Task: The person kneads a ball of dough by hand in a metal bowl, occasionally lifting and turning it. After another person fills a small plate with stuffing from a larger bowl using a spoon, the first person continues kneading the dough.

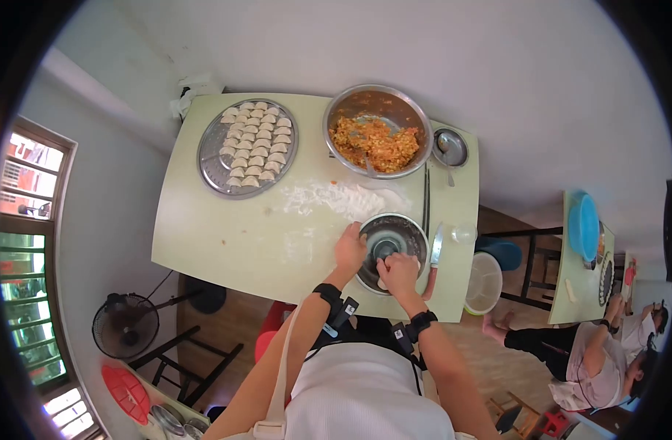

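Note:
A metal bowl [422, 258] stands near the table's front edge, its inside smeared whitish. My left hand [349, 249] grips the bowl's left rim, with the fingertips at the edge. My right hand [399, 271] is closed over the near right part of the bowl, knuckles up. A bit of pale material, perhaps dough, shows by its lower edge; what the fingers hold is mostly hidden. Right of the bowl lies a knife [436, 248] with a brown handle. Behind the bowl, white flour [365, 198] is spread on the table.
A round metal tray [213, 165] bears rows of dumplings [257, 147]. A large bowl [418, 117] holds orange filling [373, 141]. Beside it are a small bowl with a spoon [450, 150] and dark chopsticks [427, 198]. A fan [127, 326] stands left; other people [585, 359] work at right.

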Available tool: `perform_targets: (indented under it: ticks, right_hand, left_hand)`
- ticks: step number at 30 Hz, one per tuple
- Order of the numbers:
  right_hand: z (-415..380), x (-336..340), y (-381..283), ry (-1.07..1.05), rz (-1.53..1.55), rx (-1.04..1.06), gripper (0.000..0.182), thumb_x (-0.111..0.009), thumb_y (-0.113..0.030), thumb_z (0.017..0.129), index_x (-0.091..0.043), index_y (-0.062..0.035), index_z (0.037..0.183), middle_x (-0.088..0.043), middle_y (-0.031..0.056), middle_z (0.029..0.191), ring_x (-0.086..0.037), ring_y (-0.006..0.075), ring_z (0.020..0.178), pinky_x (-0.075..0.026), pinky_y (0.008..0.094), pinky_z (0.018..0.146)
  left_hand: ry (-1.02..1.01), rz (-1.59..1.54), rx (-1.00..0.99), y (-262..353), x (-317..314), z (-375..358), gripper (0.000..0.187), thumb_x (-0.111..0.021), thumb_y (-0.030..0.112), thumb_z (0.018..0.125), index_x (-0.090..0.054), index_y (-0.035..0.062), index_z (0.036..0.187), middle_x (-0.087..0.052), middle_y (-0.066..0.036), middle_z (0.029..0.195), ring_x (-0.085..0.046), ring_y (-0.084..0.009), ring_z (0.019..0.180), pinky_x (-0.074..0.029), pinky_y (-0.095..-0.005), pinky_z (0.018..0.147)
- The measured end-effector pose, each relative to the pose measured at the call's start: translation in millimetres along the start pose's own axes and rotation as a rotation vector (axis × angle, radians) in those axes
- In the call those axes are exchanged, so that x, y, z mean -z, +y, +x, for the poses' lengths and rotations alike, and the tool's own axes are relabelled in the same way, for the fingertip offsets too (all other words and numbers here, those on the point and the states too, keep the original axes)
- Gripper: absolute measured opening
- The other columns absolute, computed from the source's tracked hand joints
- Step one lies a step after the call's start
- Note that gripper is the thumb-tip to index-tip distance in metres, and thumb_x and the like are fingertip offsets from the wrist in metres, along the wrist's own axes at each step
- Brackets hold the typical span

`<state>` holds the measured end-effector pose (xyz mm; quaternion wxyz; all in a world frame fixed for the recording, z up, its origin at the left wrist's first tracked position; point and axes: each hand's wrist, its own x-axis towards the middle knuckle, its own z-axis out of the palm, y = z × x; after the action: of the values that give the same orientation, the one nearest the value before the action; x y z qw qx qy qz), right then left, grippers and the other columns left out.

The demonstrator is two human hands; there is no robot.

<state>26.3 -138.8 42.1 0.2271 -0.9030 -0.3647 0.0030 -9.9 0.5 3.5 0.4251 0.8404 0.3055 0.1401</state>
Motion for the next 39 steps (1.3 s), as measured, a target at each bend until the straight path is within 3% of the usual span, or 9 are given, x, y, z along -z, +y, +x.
perform_targets:
  ticks: [6,13,21,30,32,34,36,38,39]
  right_hand:
    - [-7,-7,-2,0.102,-0.018,0.081,0.022,-0.064,-0.019,0.073,-0.056,-0.009,0.056,-0.051,0.0048,0.058,-0.052,0.0245,0.062,-0.034,0.0397,0.061]
    - [11,-31,-2,-0.023,-0.026,0.044,0.02,-0.062,-0.021,0.073,-0.056,-0.0098,0.057,-0.051,0.0044,0.062,-0.051,0.0228,0.065,-0.035,0.0385,0.062]
    - [36,-49,3,-0.096,0.034,0.222,0.016,-0.057,-0.025,0.07,-0.058,-0.0093,0.072,-0.053,0.0054,0.074,-0.051,0.024,0.078,-0.036,0.0367,0.068]
    - [53,-51,14,-0.181,0.182,0.355,0.014,-0.054,-0.02,0.073,-0.06,-0.0078,0.069,-0.055,0.0058,0.071,-0.053,0.0244,0.075,-0.04,0.0375,0.064]
    - [61,-42,11,-0.242,0.108,0.317,0.016,-0.052,-0.017,0.075,-0.06,-0.0069,0.066,-0.056,0.0067,0.066,-0.056,0.0261,0.072,-0.044,0.0385,0.062]
    - [78,9,-8,-0.166,0.762,-0.21,0.016,-0.051,-0.015,0.077,-0.058,-0.0056,0.065,-0.053,0.0082,0.064,-0.056,0.0284,0.069,-0.046,0.0375,0.063]
    - [71,8,6,-0.231,0.661,-0.157,0.016,-0.051,-0.015,0.079,-0.062,-0.0048,0.072,-0.055,0.0085,0.068,-0.056,0.0283,0.072,-0.047,0.0382,0.065]
    - [61,1,19,-0.28,0.043,0.175,0.015,-0.054,-0.015,0.078,-0.065,-0.005,0.078,-0.057,0.0079,0.077,-0.056,0.0253,0.078,-0.047,0.036,0.067]
    - [57,1,20,-0.304,-0.008,0.188,0.015,-0.057,-0.016,0.078,-0.066,-0.0046,0.081,-0.057,0.009,0.089,-0.055,0.0252,0.084,-0.047,0.0359,0.068]
  left_hand:
    - [-0.019,-0.008,-0.025,-2,2,0,0.021,-0.056,0.009,0.081,-0.049,0.0048,0.101,-0.057,-0.017,0.095,-0.056,-0.038,0.086,-0.046,-0.0456,0.07]
    - [-0.052,-0.01,-0.006,0,4,1,0.019,-0.055,0.008,0.082,-0.05,0.0044,0.1,-0.056,-0.017,0.094,-0.056,-0.0387,0.084,-0.045,-0.0454,0.069]
    - [-0.107,-0.073,0.064,2,7,2,0.016,-0.054,0.008,0.082,-0.052,0.0031,0.097,-0.056,-0.019,0.092,-0.055,-0.0401,0.084,-0.045,-0.0445,0.07]
    - [0.062,-0.168,0.126,-4,0,-16,0.019,-0.055,0.008,0.081,-0.05,0.0006,0.098,-0.055,-0.023,0.092,-0.053,-0.0436,0.088,-0.044,-0.0456,0.075]
    - [0.182,-0.098,0.097,-6,2,-26,0.02,-0.056,0.008,0.08,-0.049,0.0001,0.097,-0.055,-0.024,0.092,-0.053,-0.0445,0.088,-0.044,-0.0465,0.076]
    - [-0.044,-0.103,0.229,-9,16,-46,0.023,-0.059,0.009,0.077,-0.048,-0.0007,0.096,-0.054,-0.026,0.093,-0.052,-0.0454,0.09,-0.043,-0.0474,0.078]
    - [-0.199,-0.062,0.309,-4,35,-56,0.024,-0.06,0.009,0.075,-0.048,-0.0005,0.094,-0.055,-0.024,0.095,-0.053,-0.0432,0.091,-0.044,-0.0462,0.078]
    - [-0.227,-0.035,0.273,5,44,-52,0.026,-0.06,0.008,0.075,-0.049,-0.0006,0.097,-0.056,-0.022,0.096,-0.054,-0.0406,0.092,-0.045,-0.0453,0.077]
    - [-0.231,-0.038,0.269,6,41,-43,0.026,-0.06,0.008,0.075,-0.049,-0.0006,0.097,-0.056,-0.022,0.096,-0.054,-0.0406,0.092,-0.045,-0.0453,0.077]
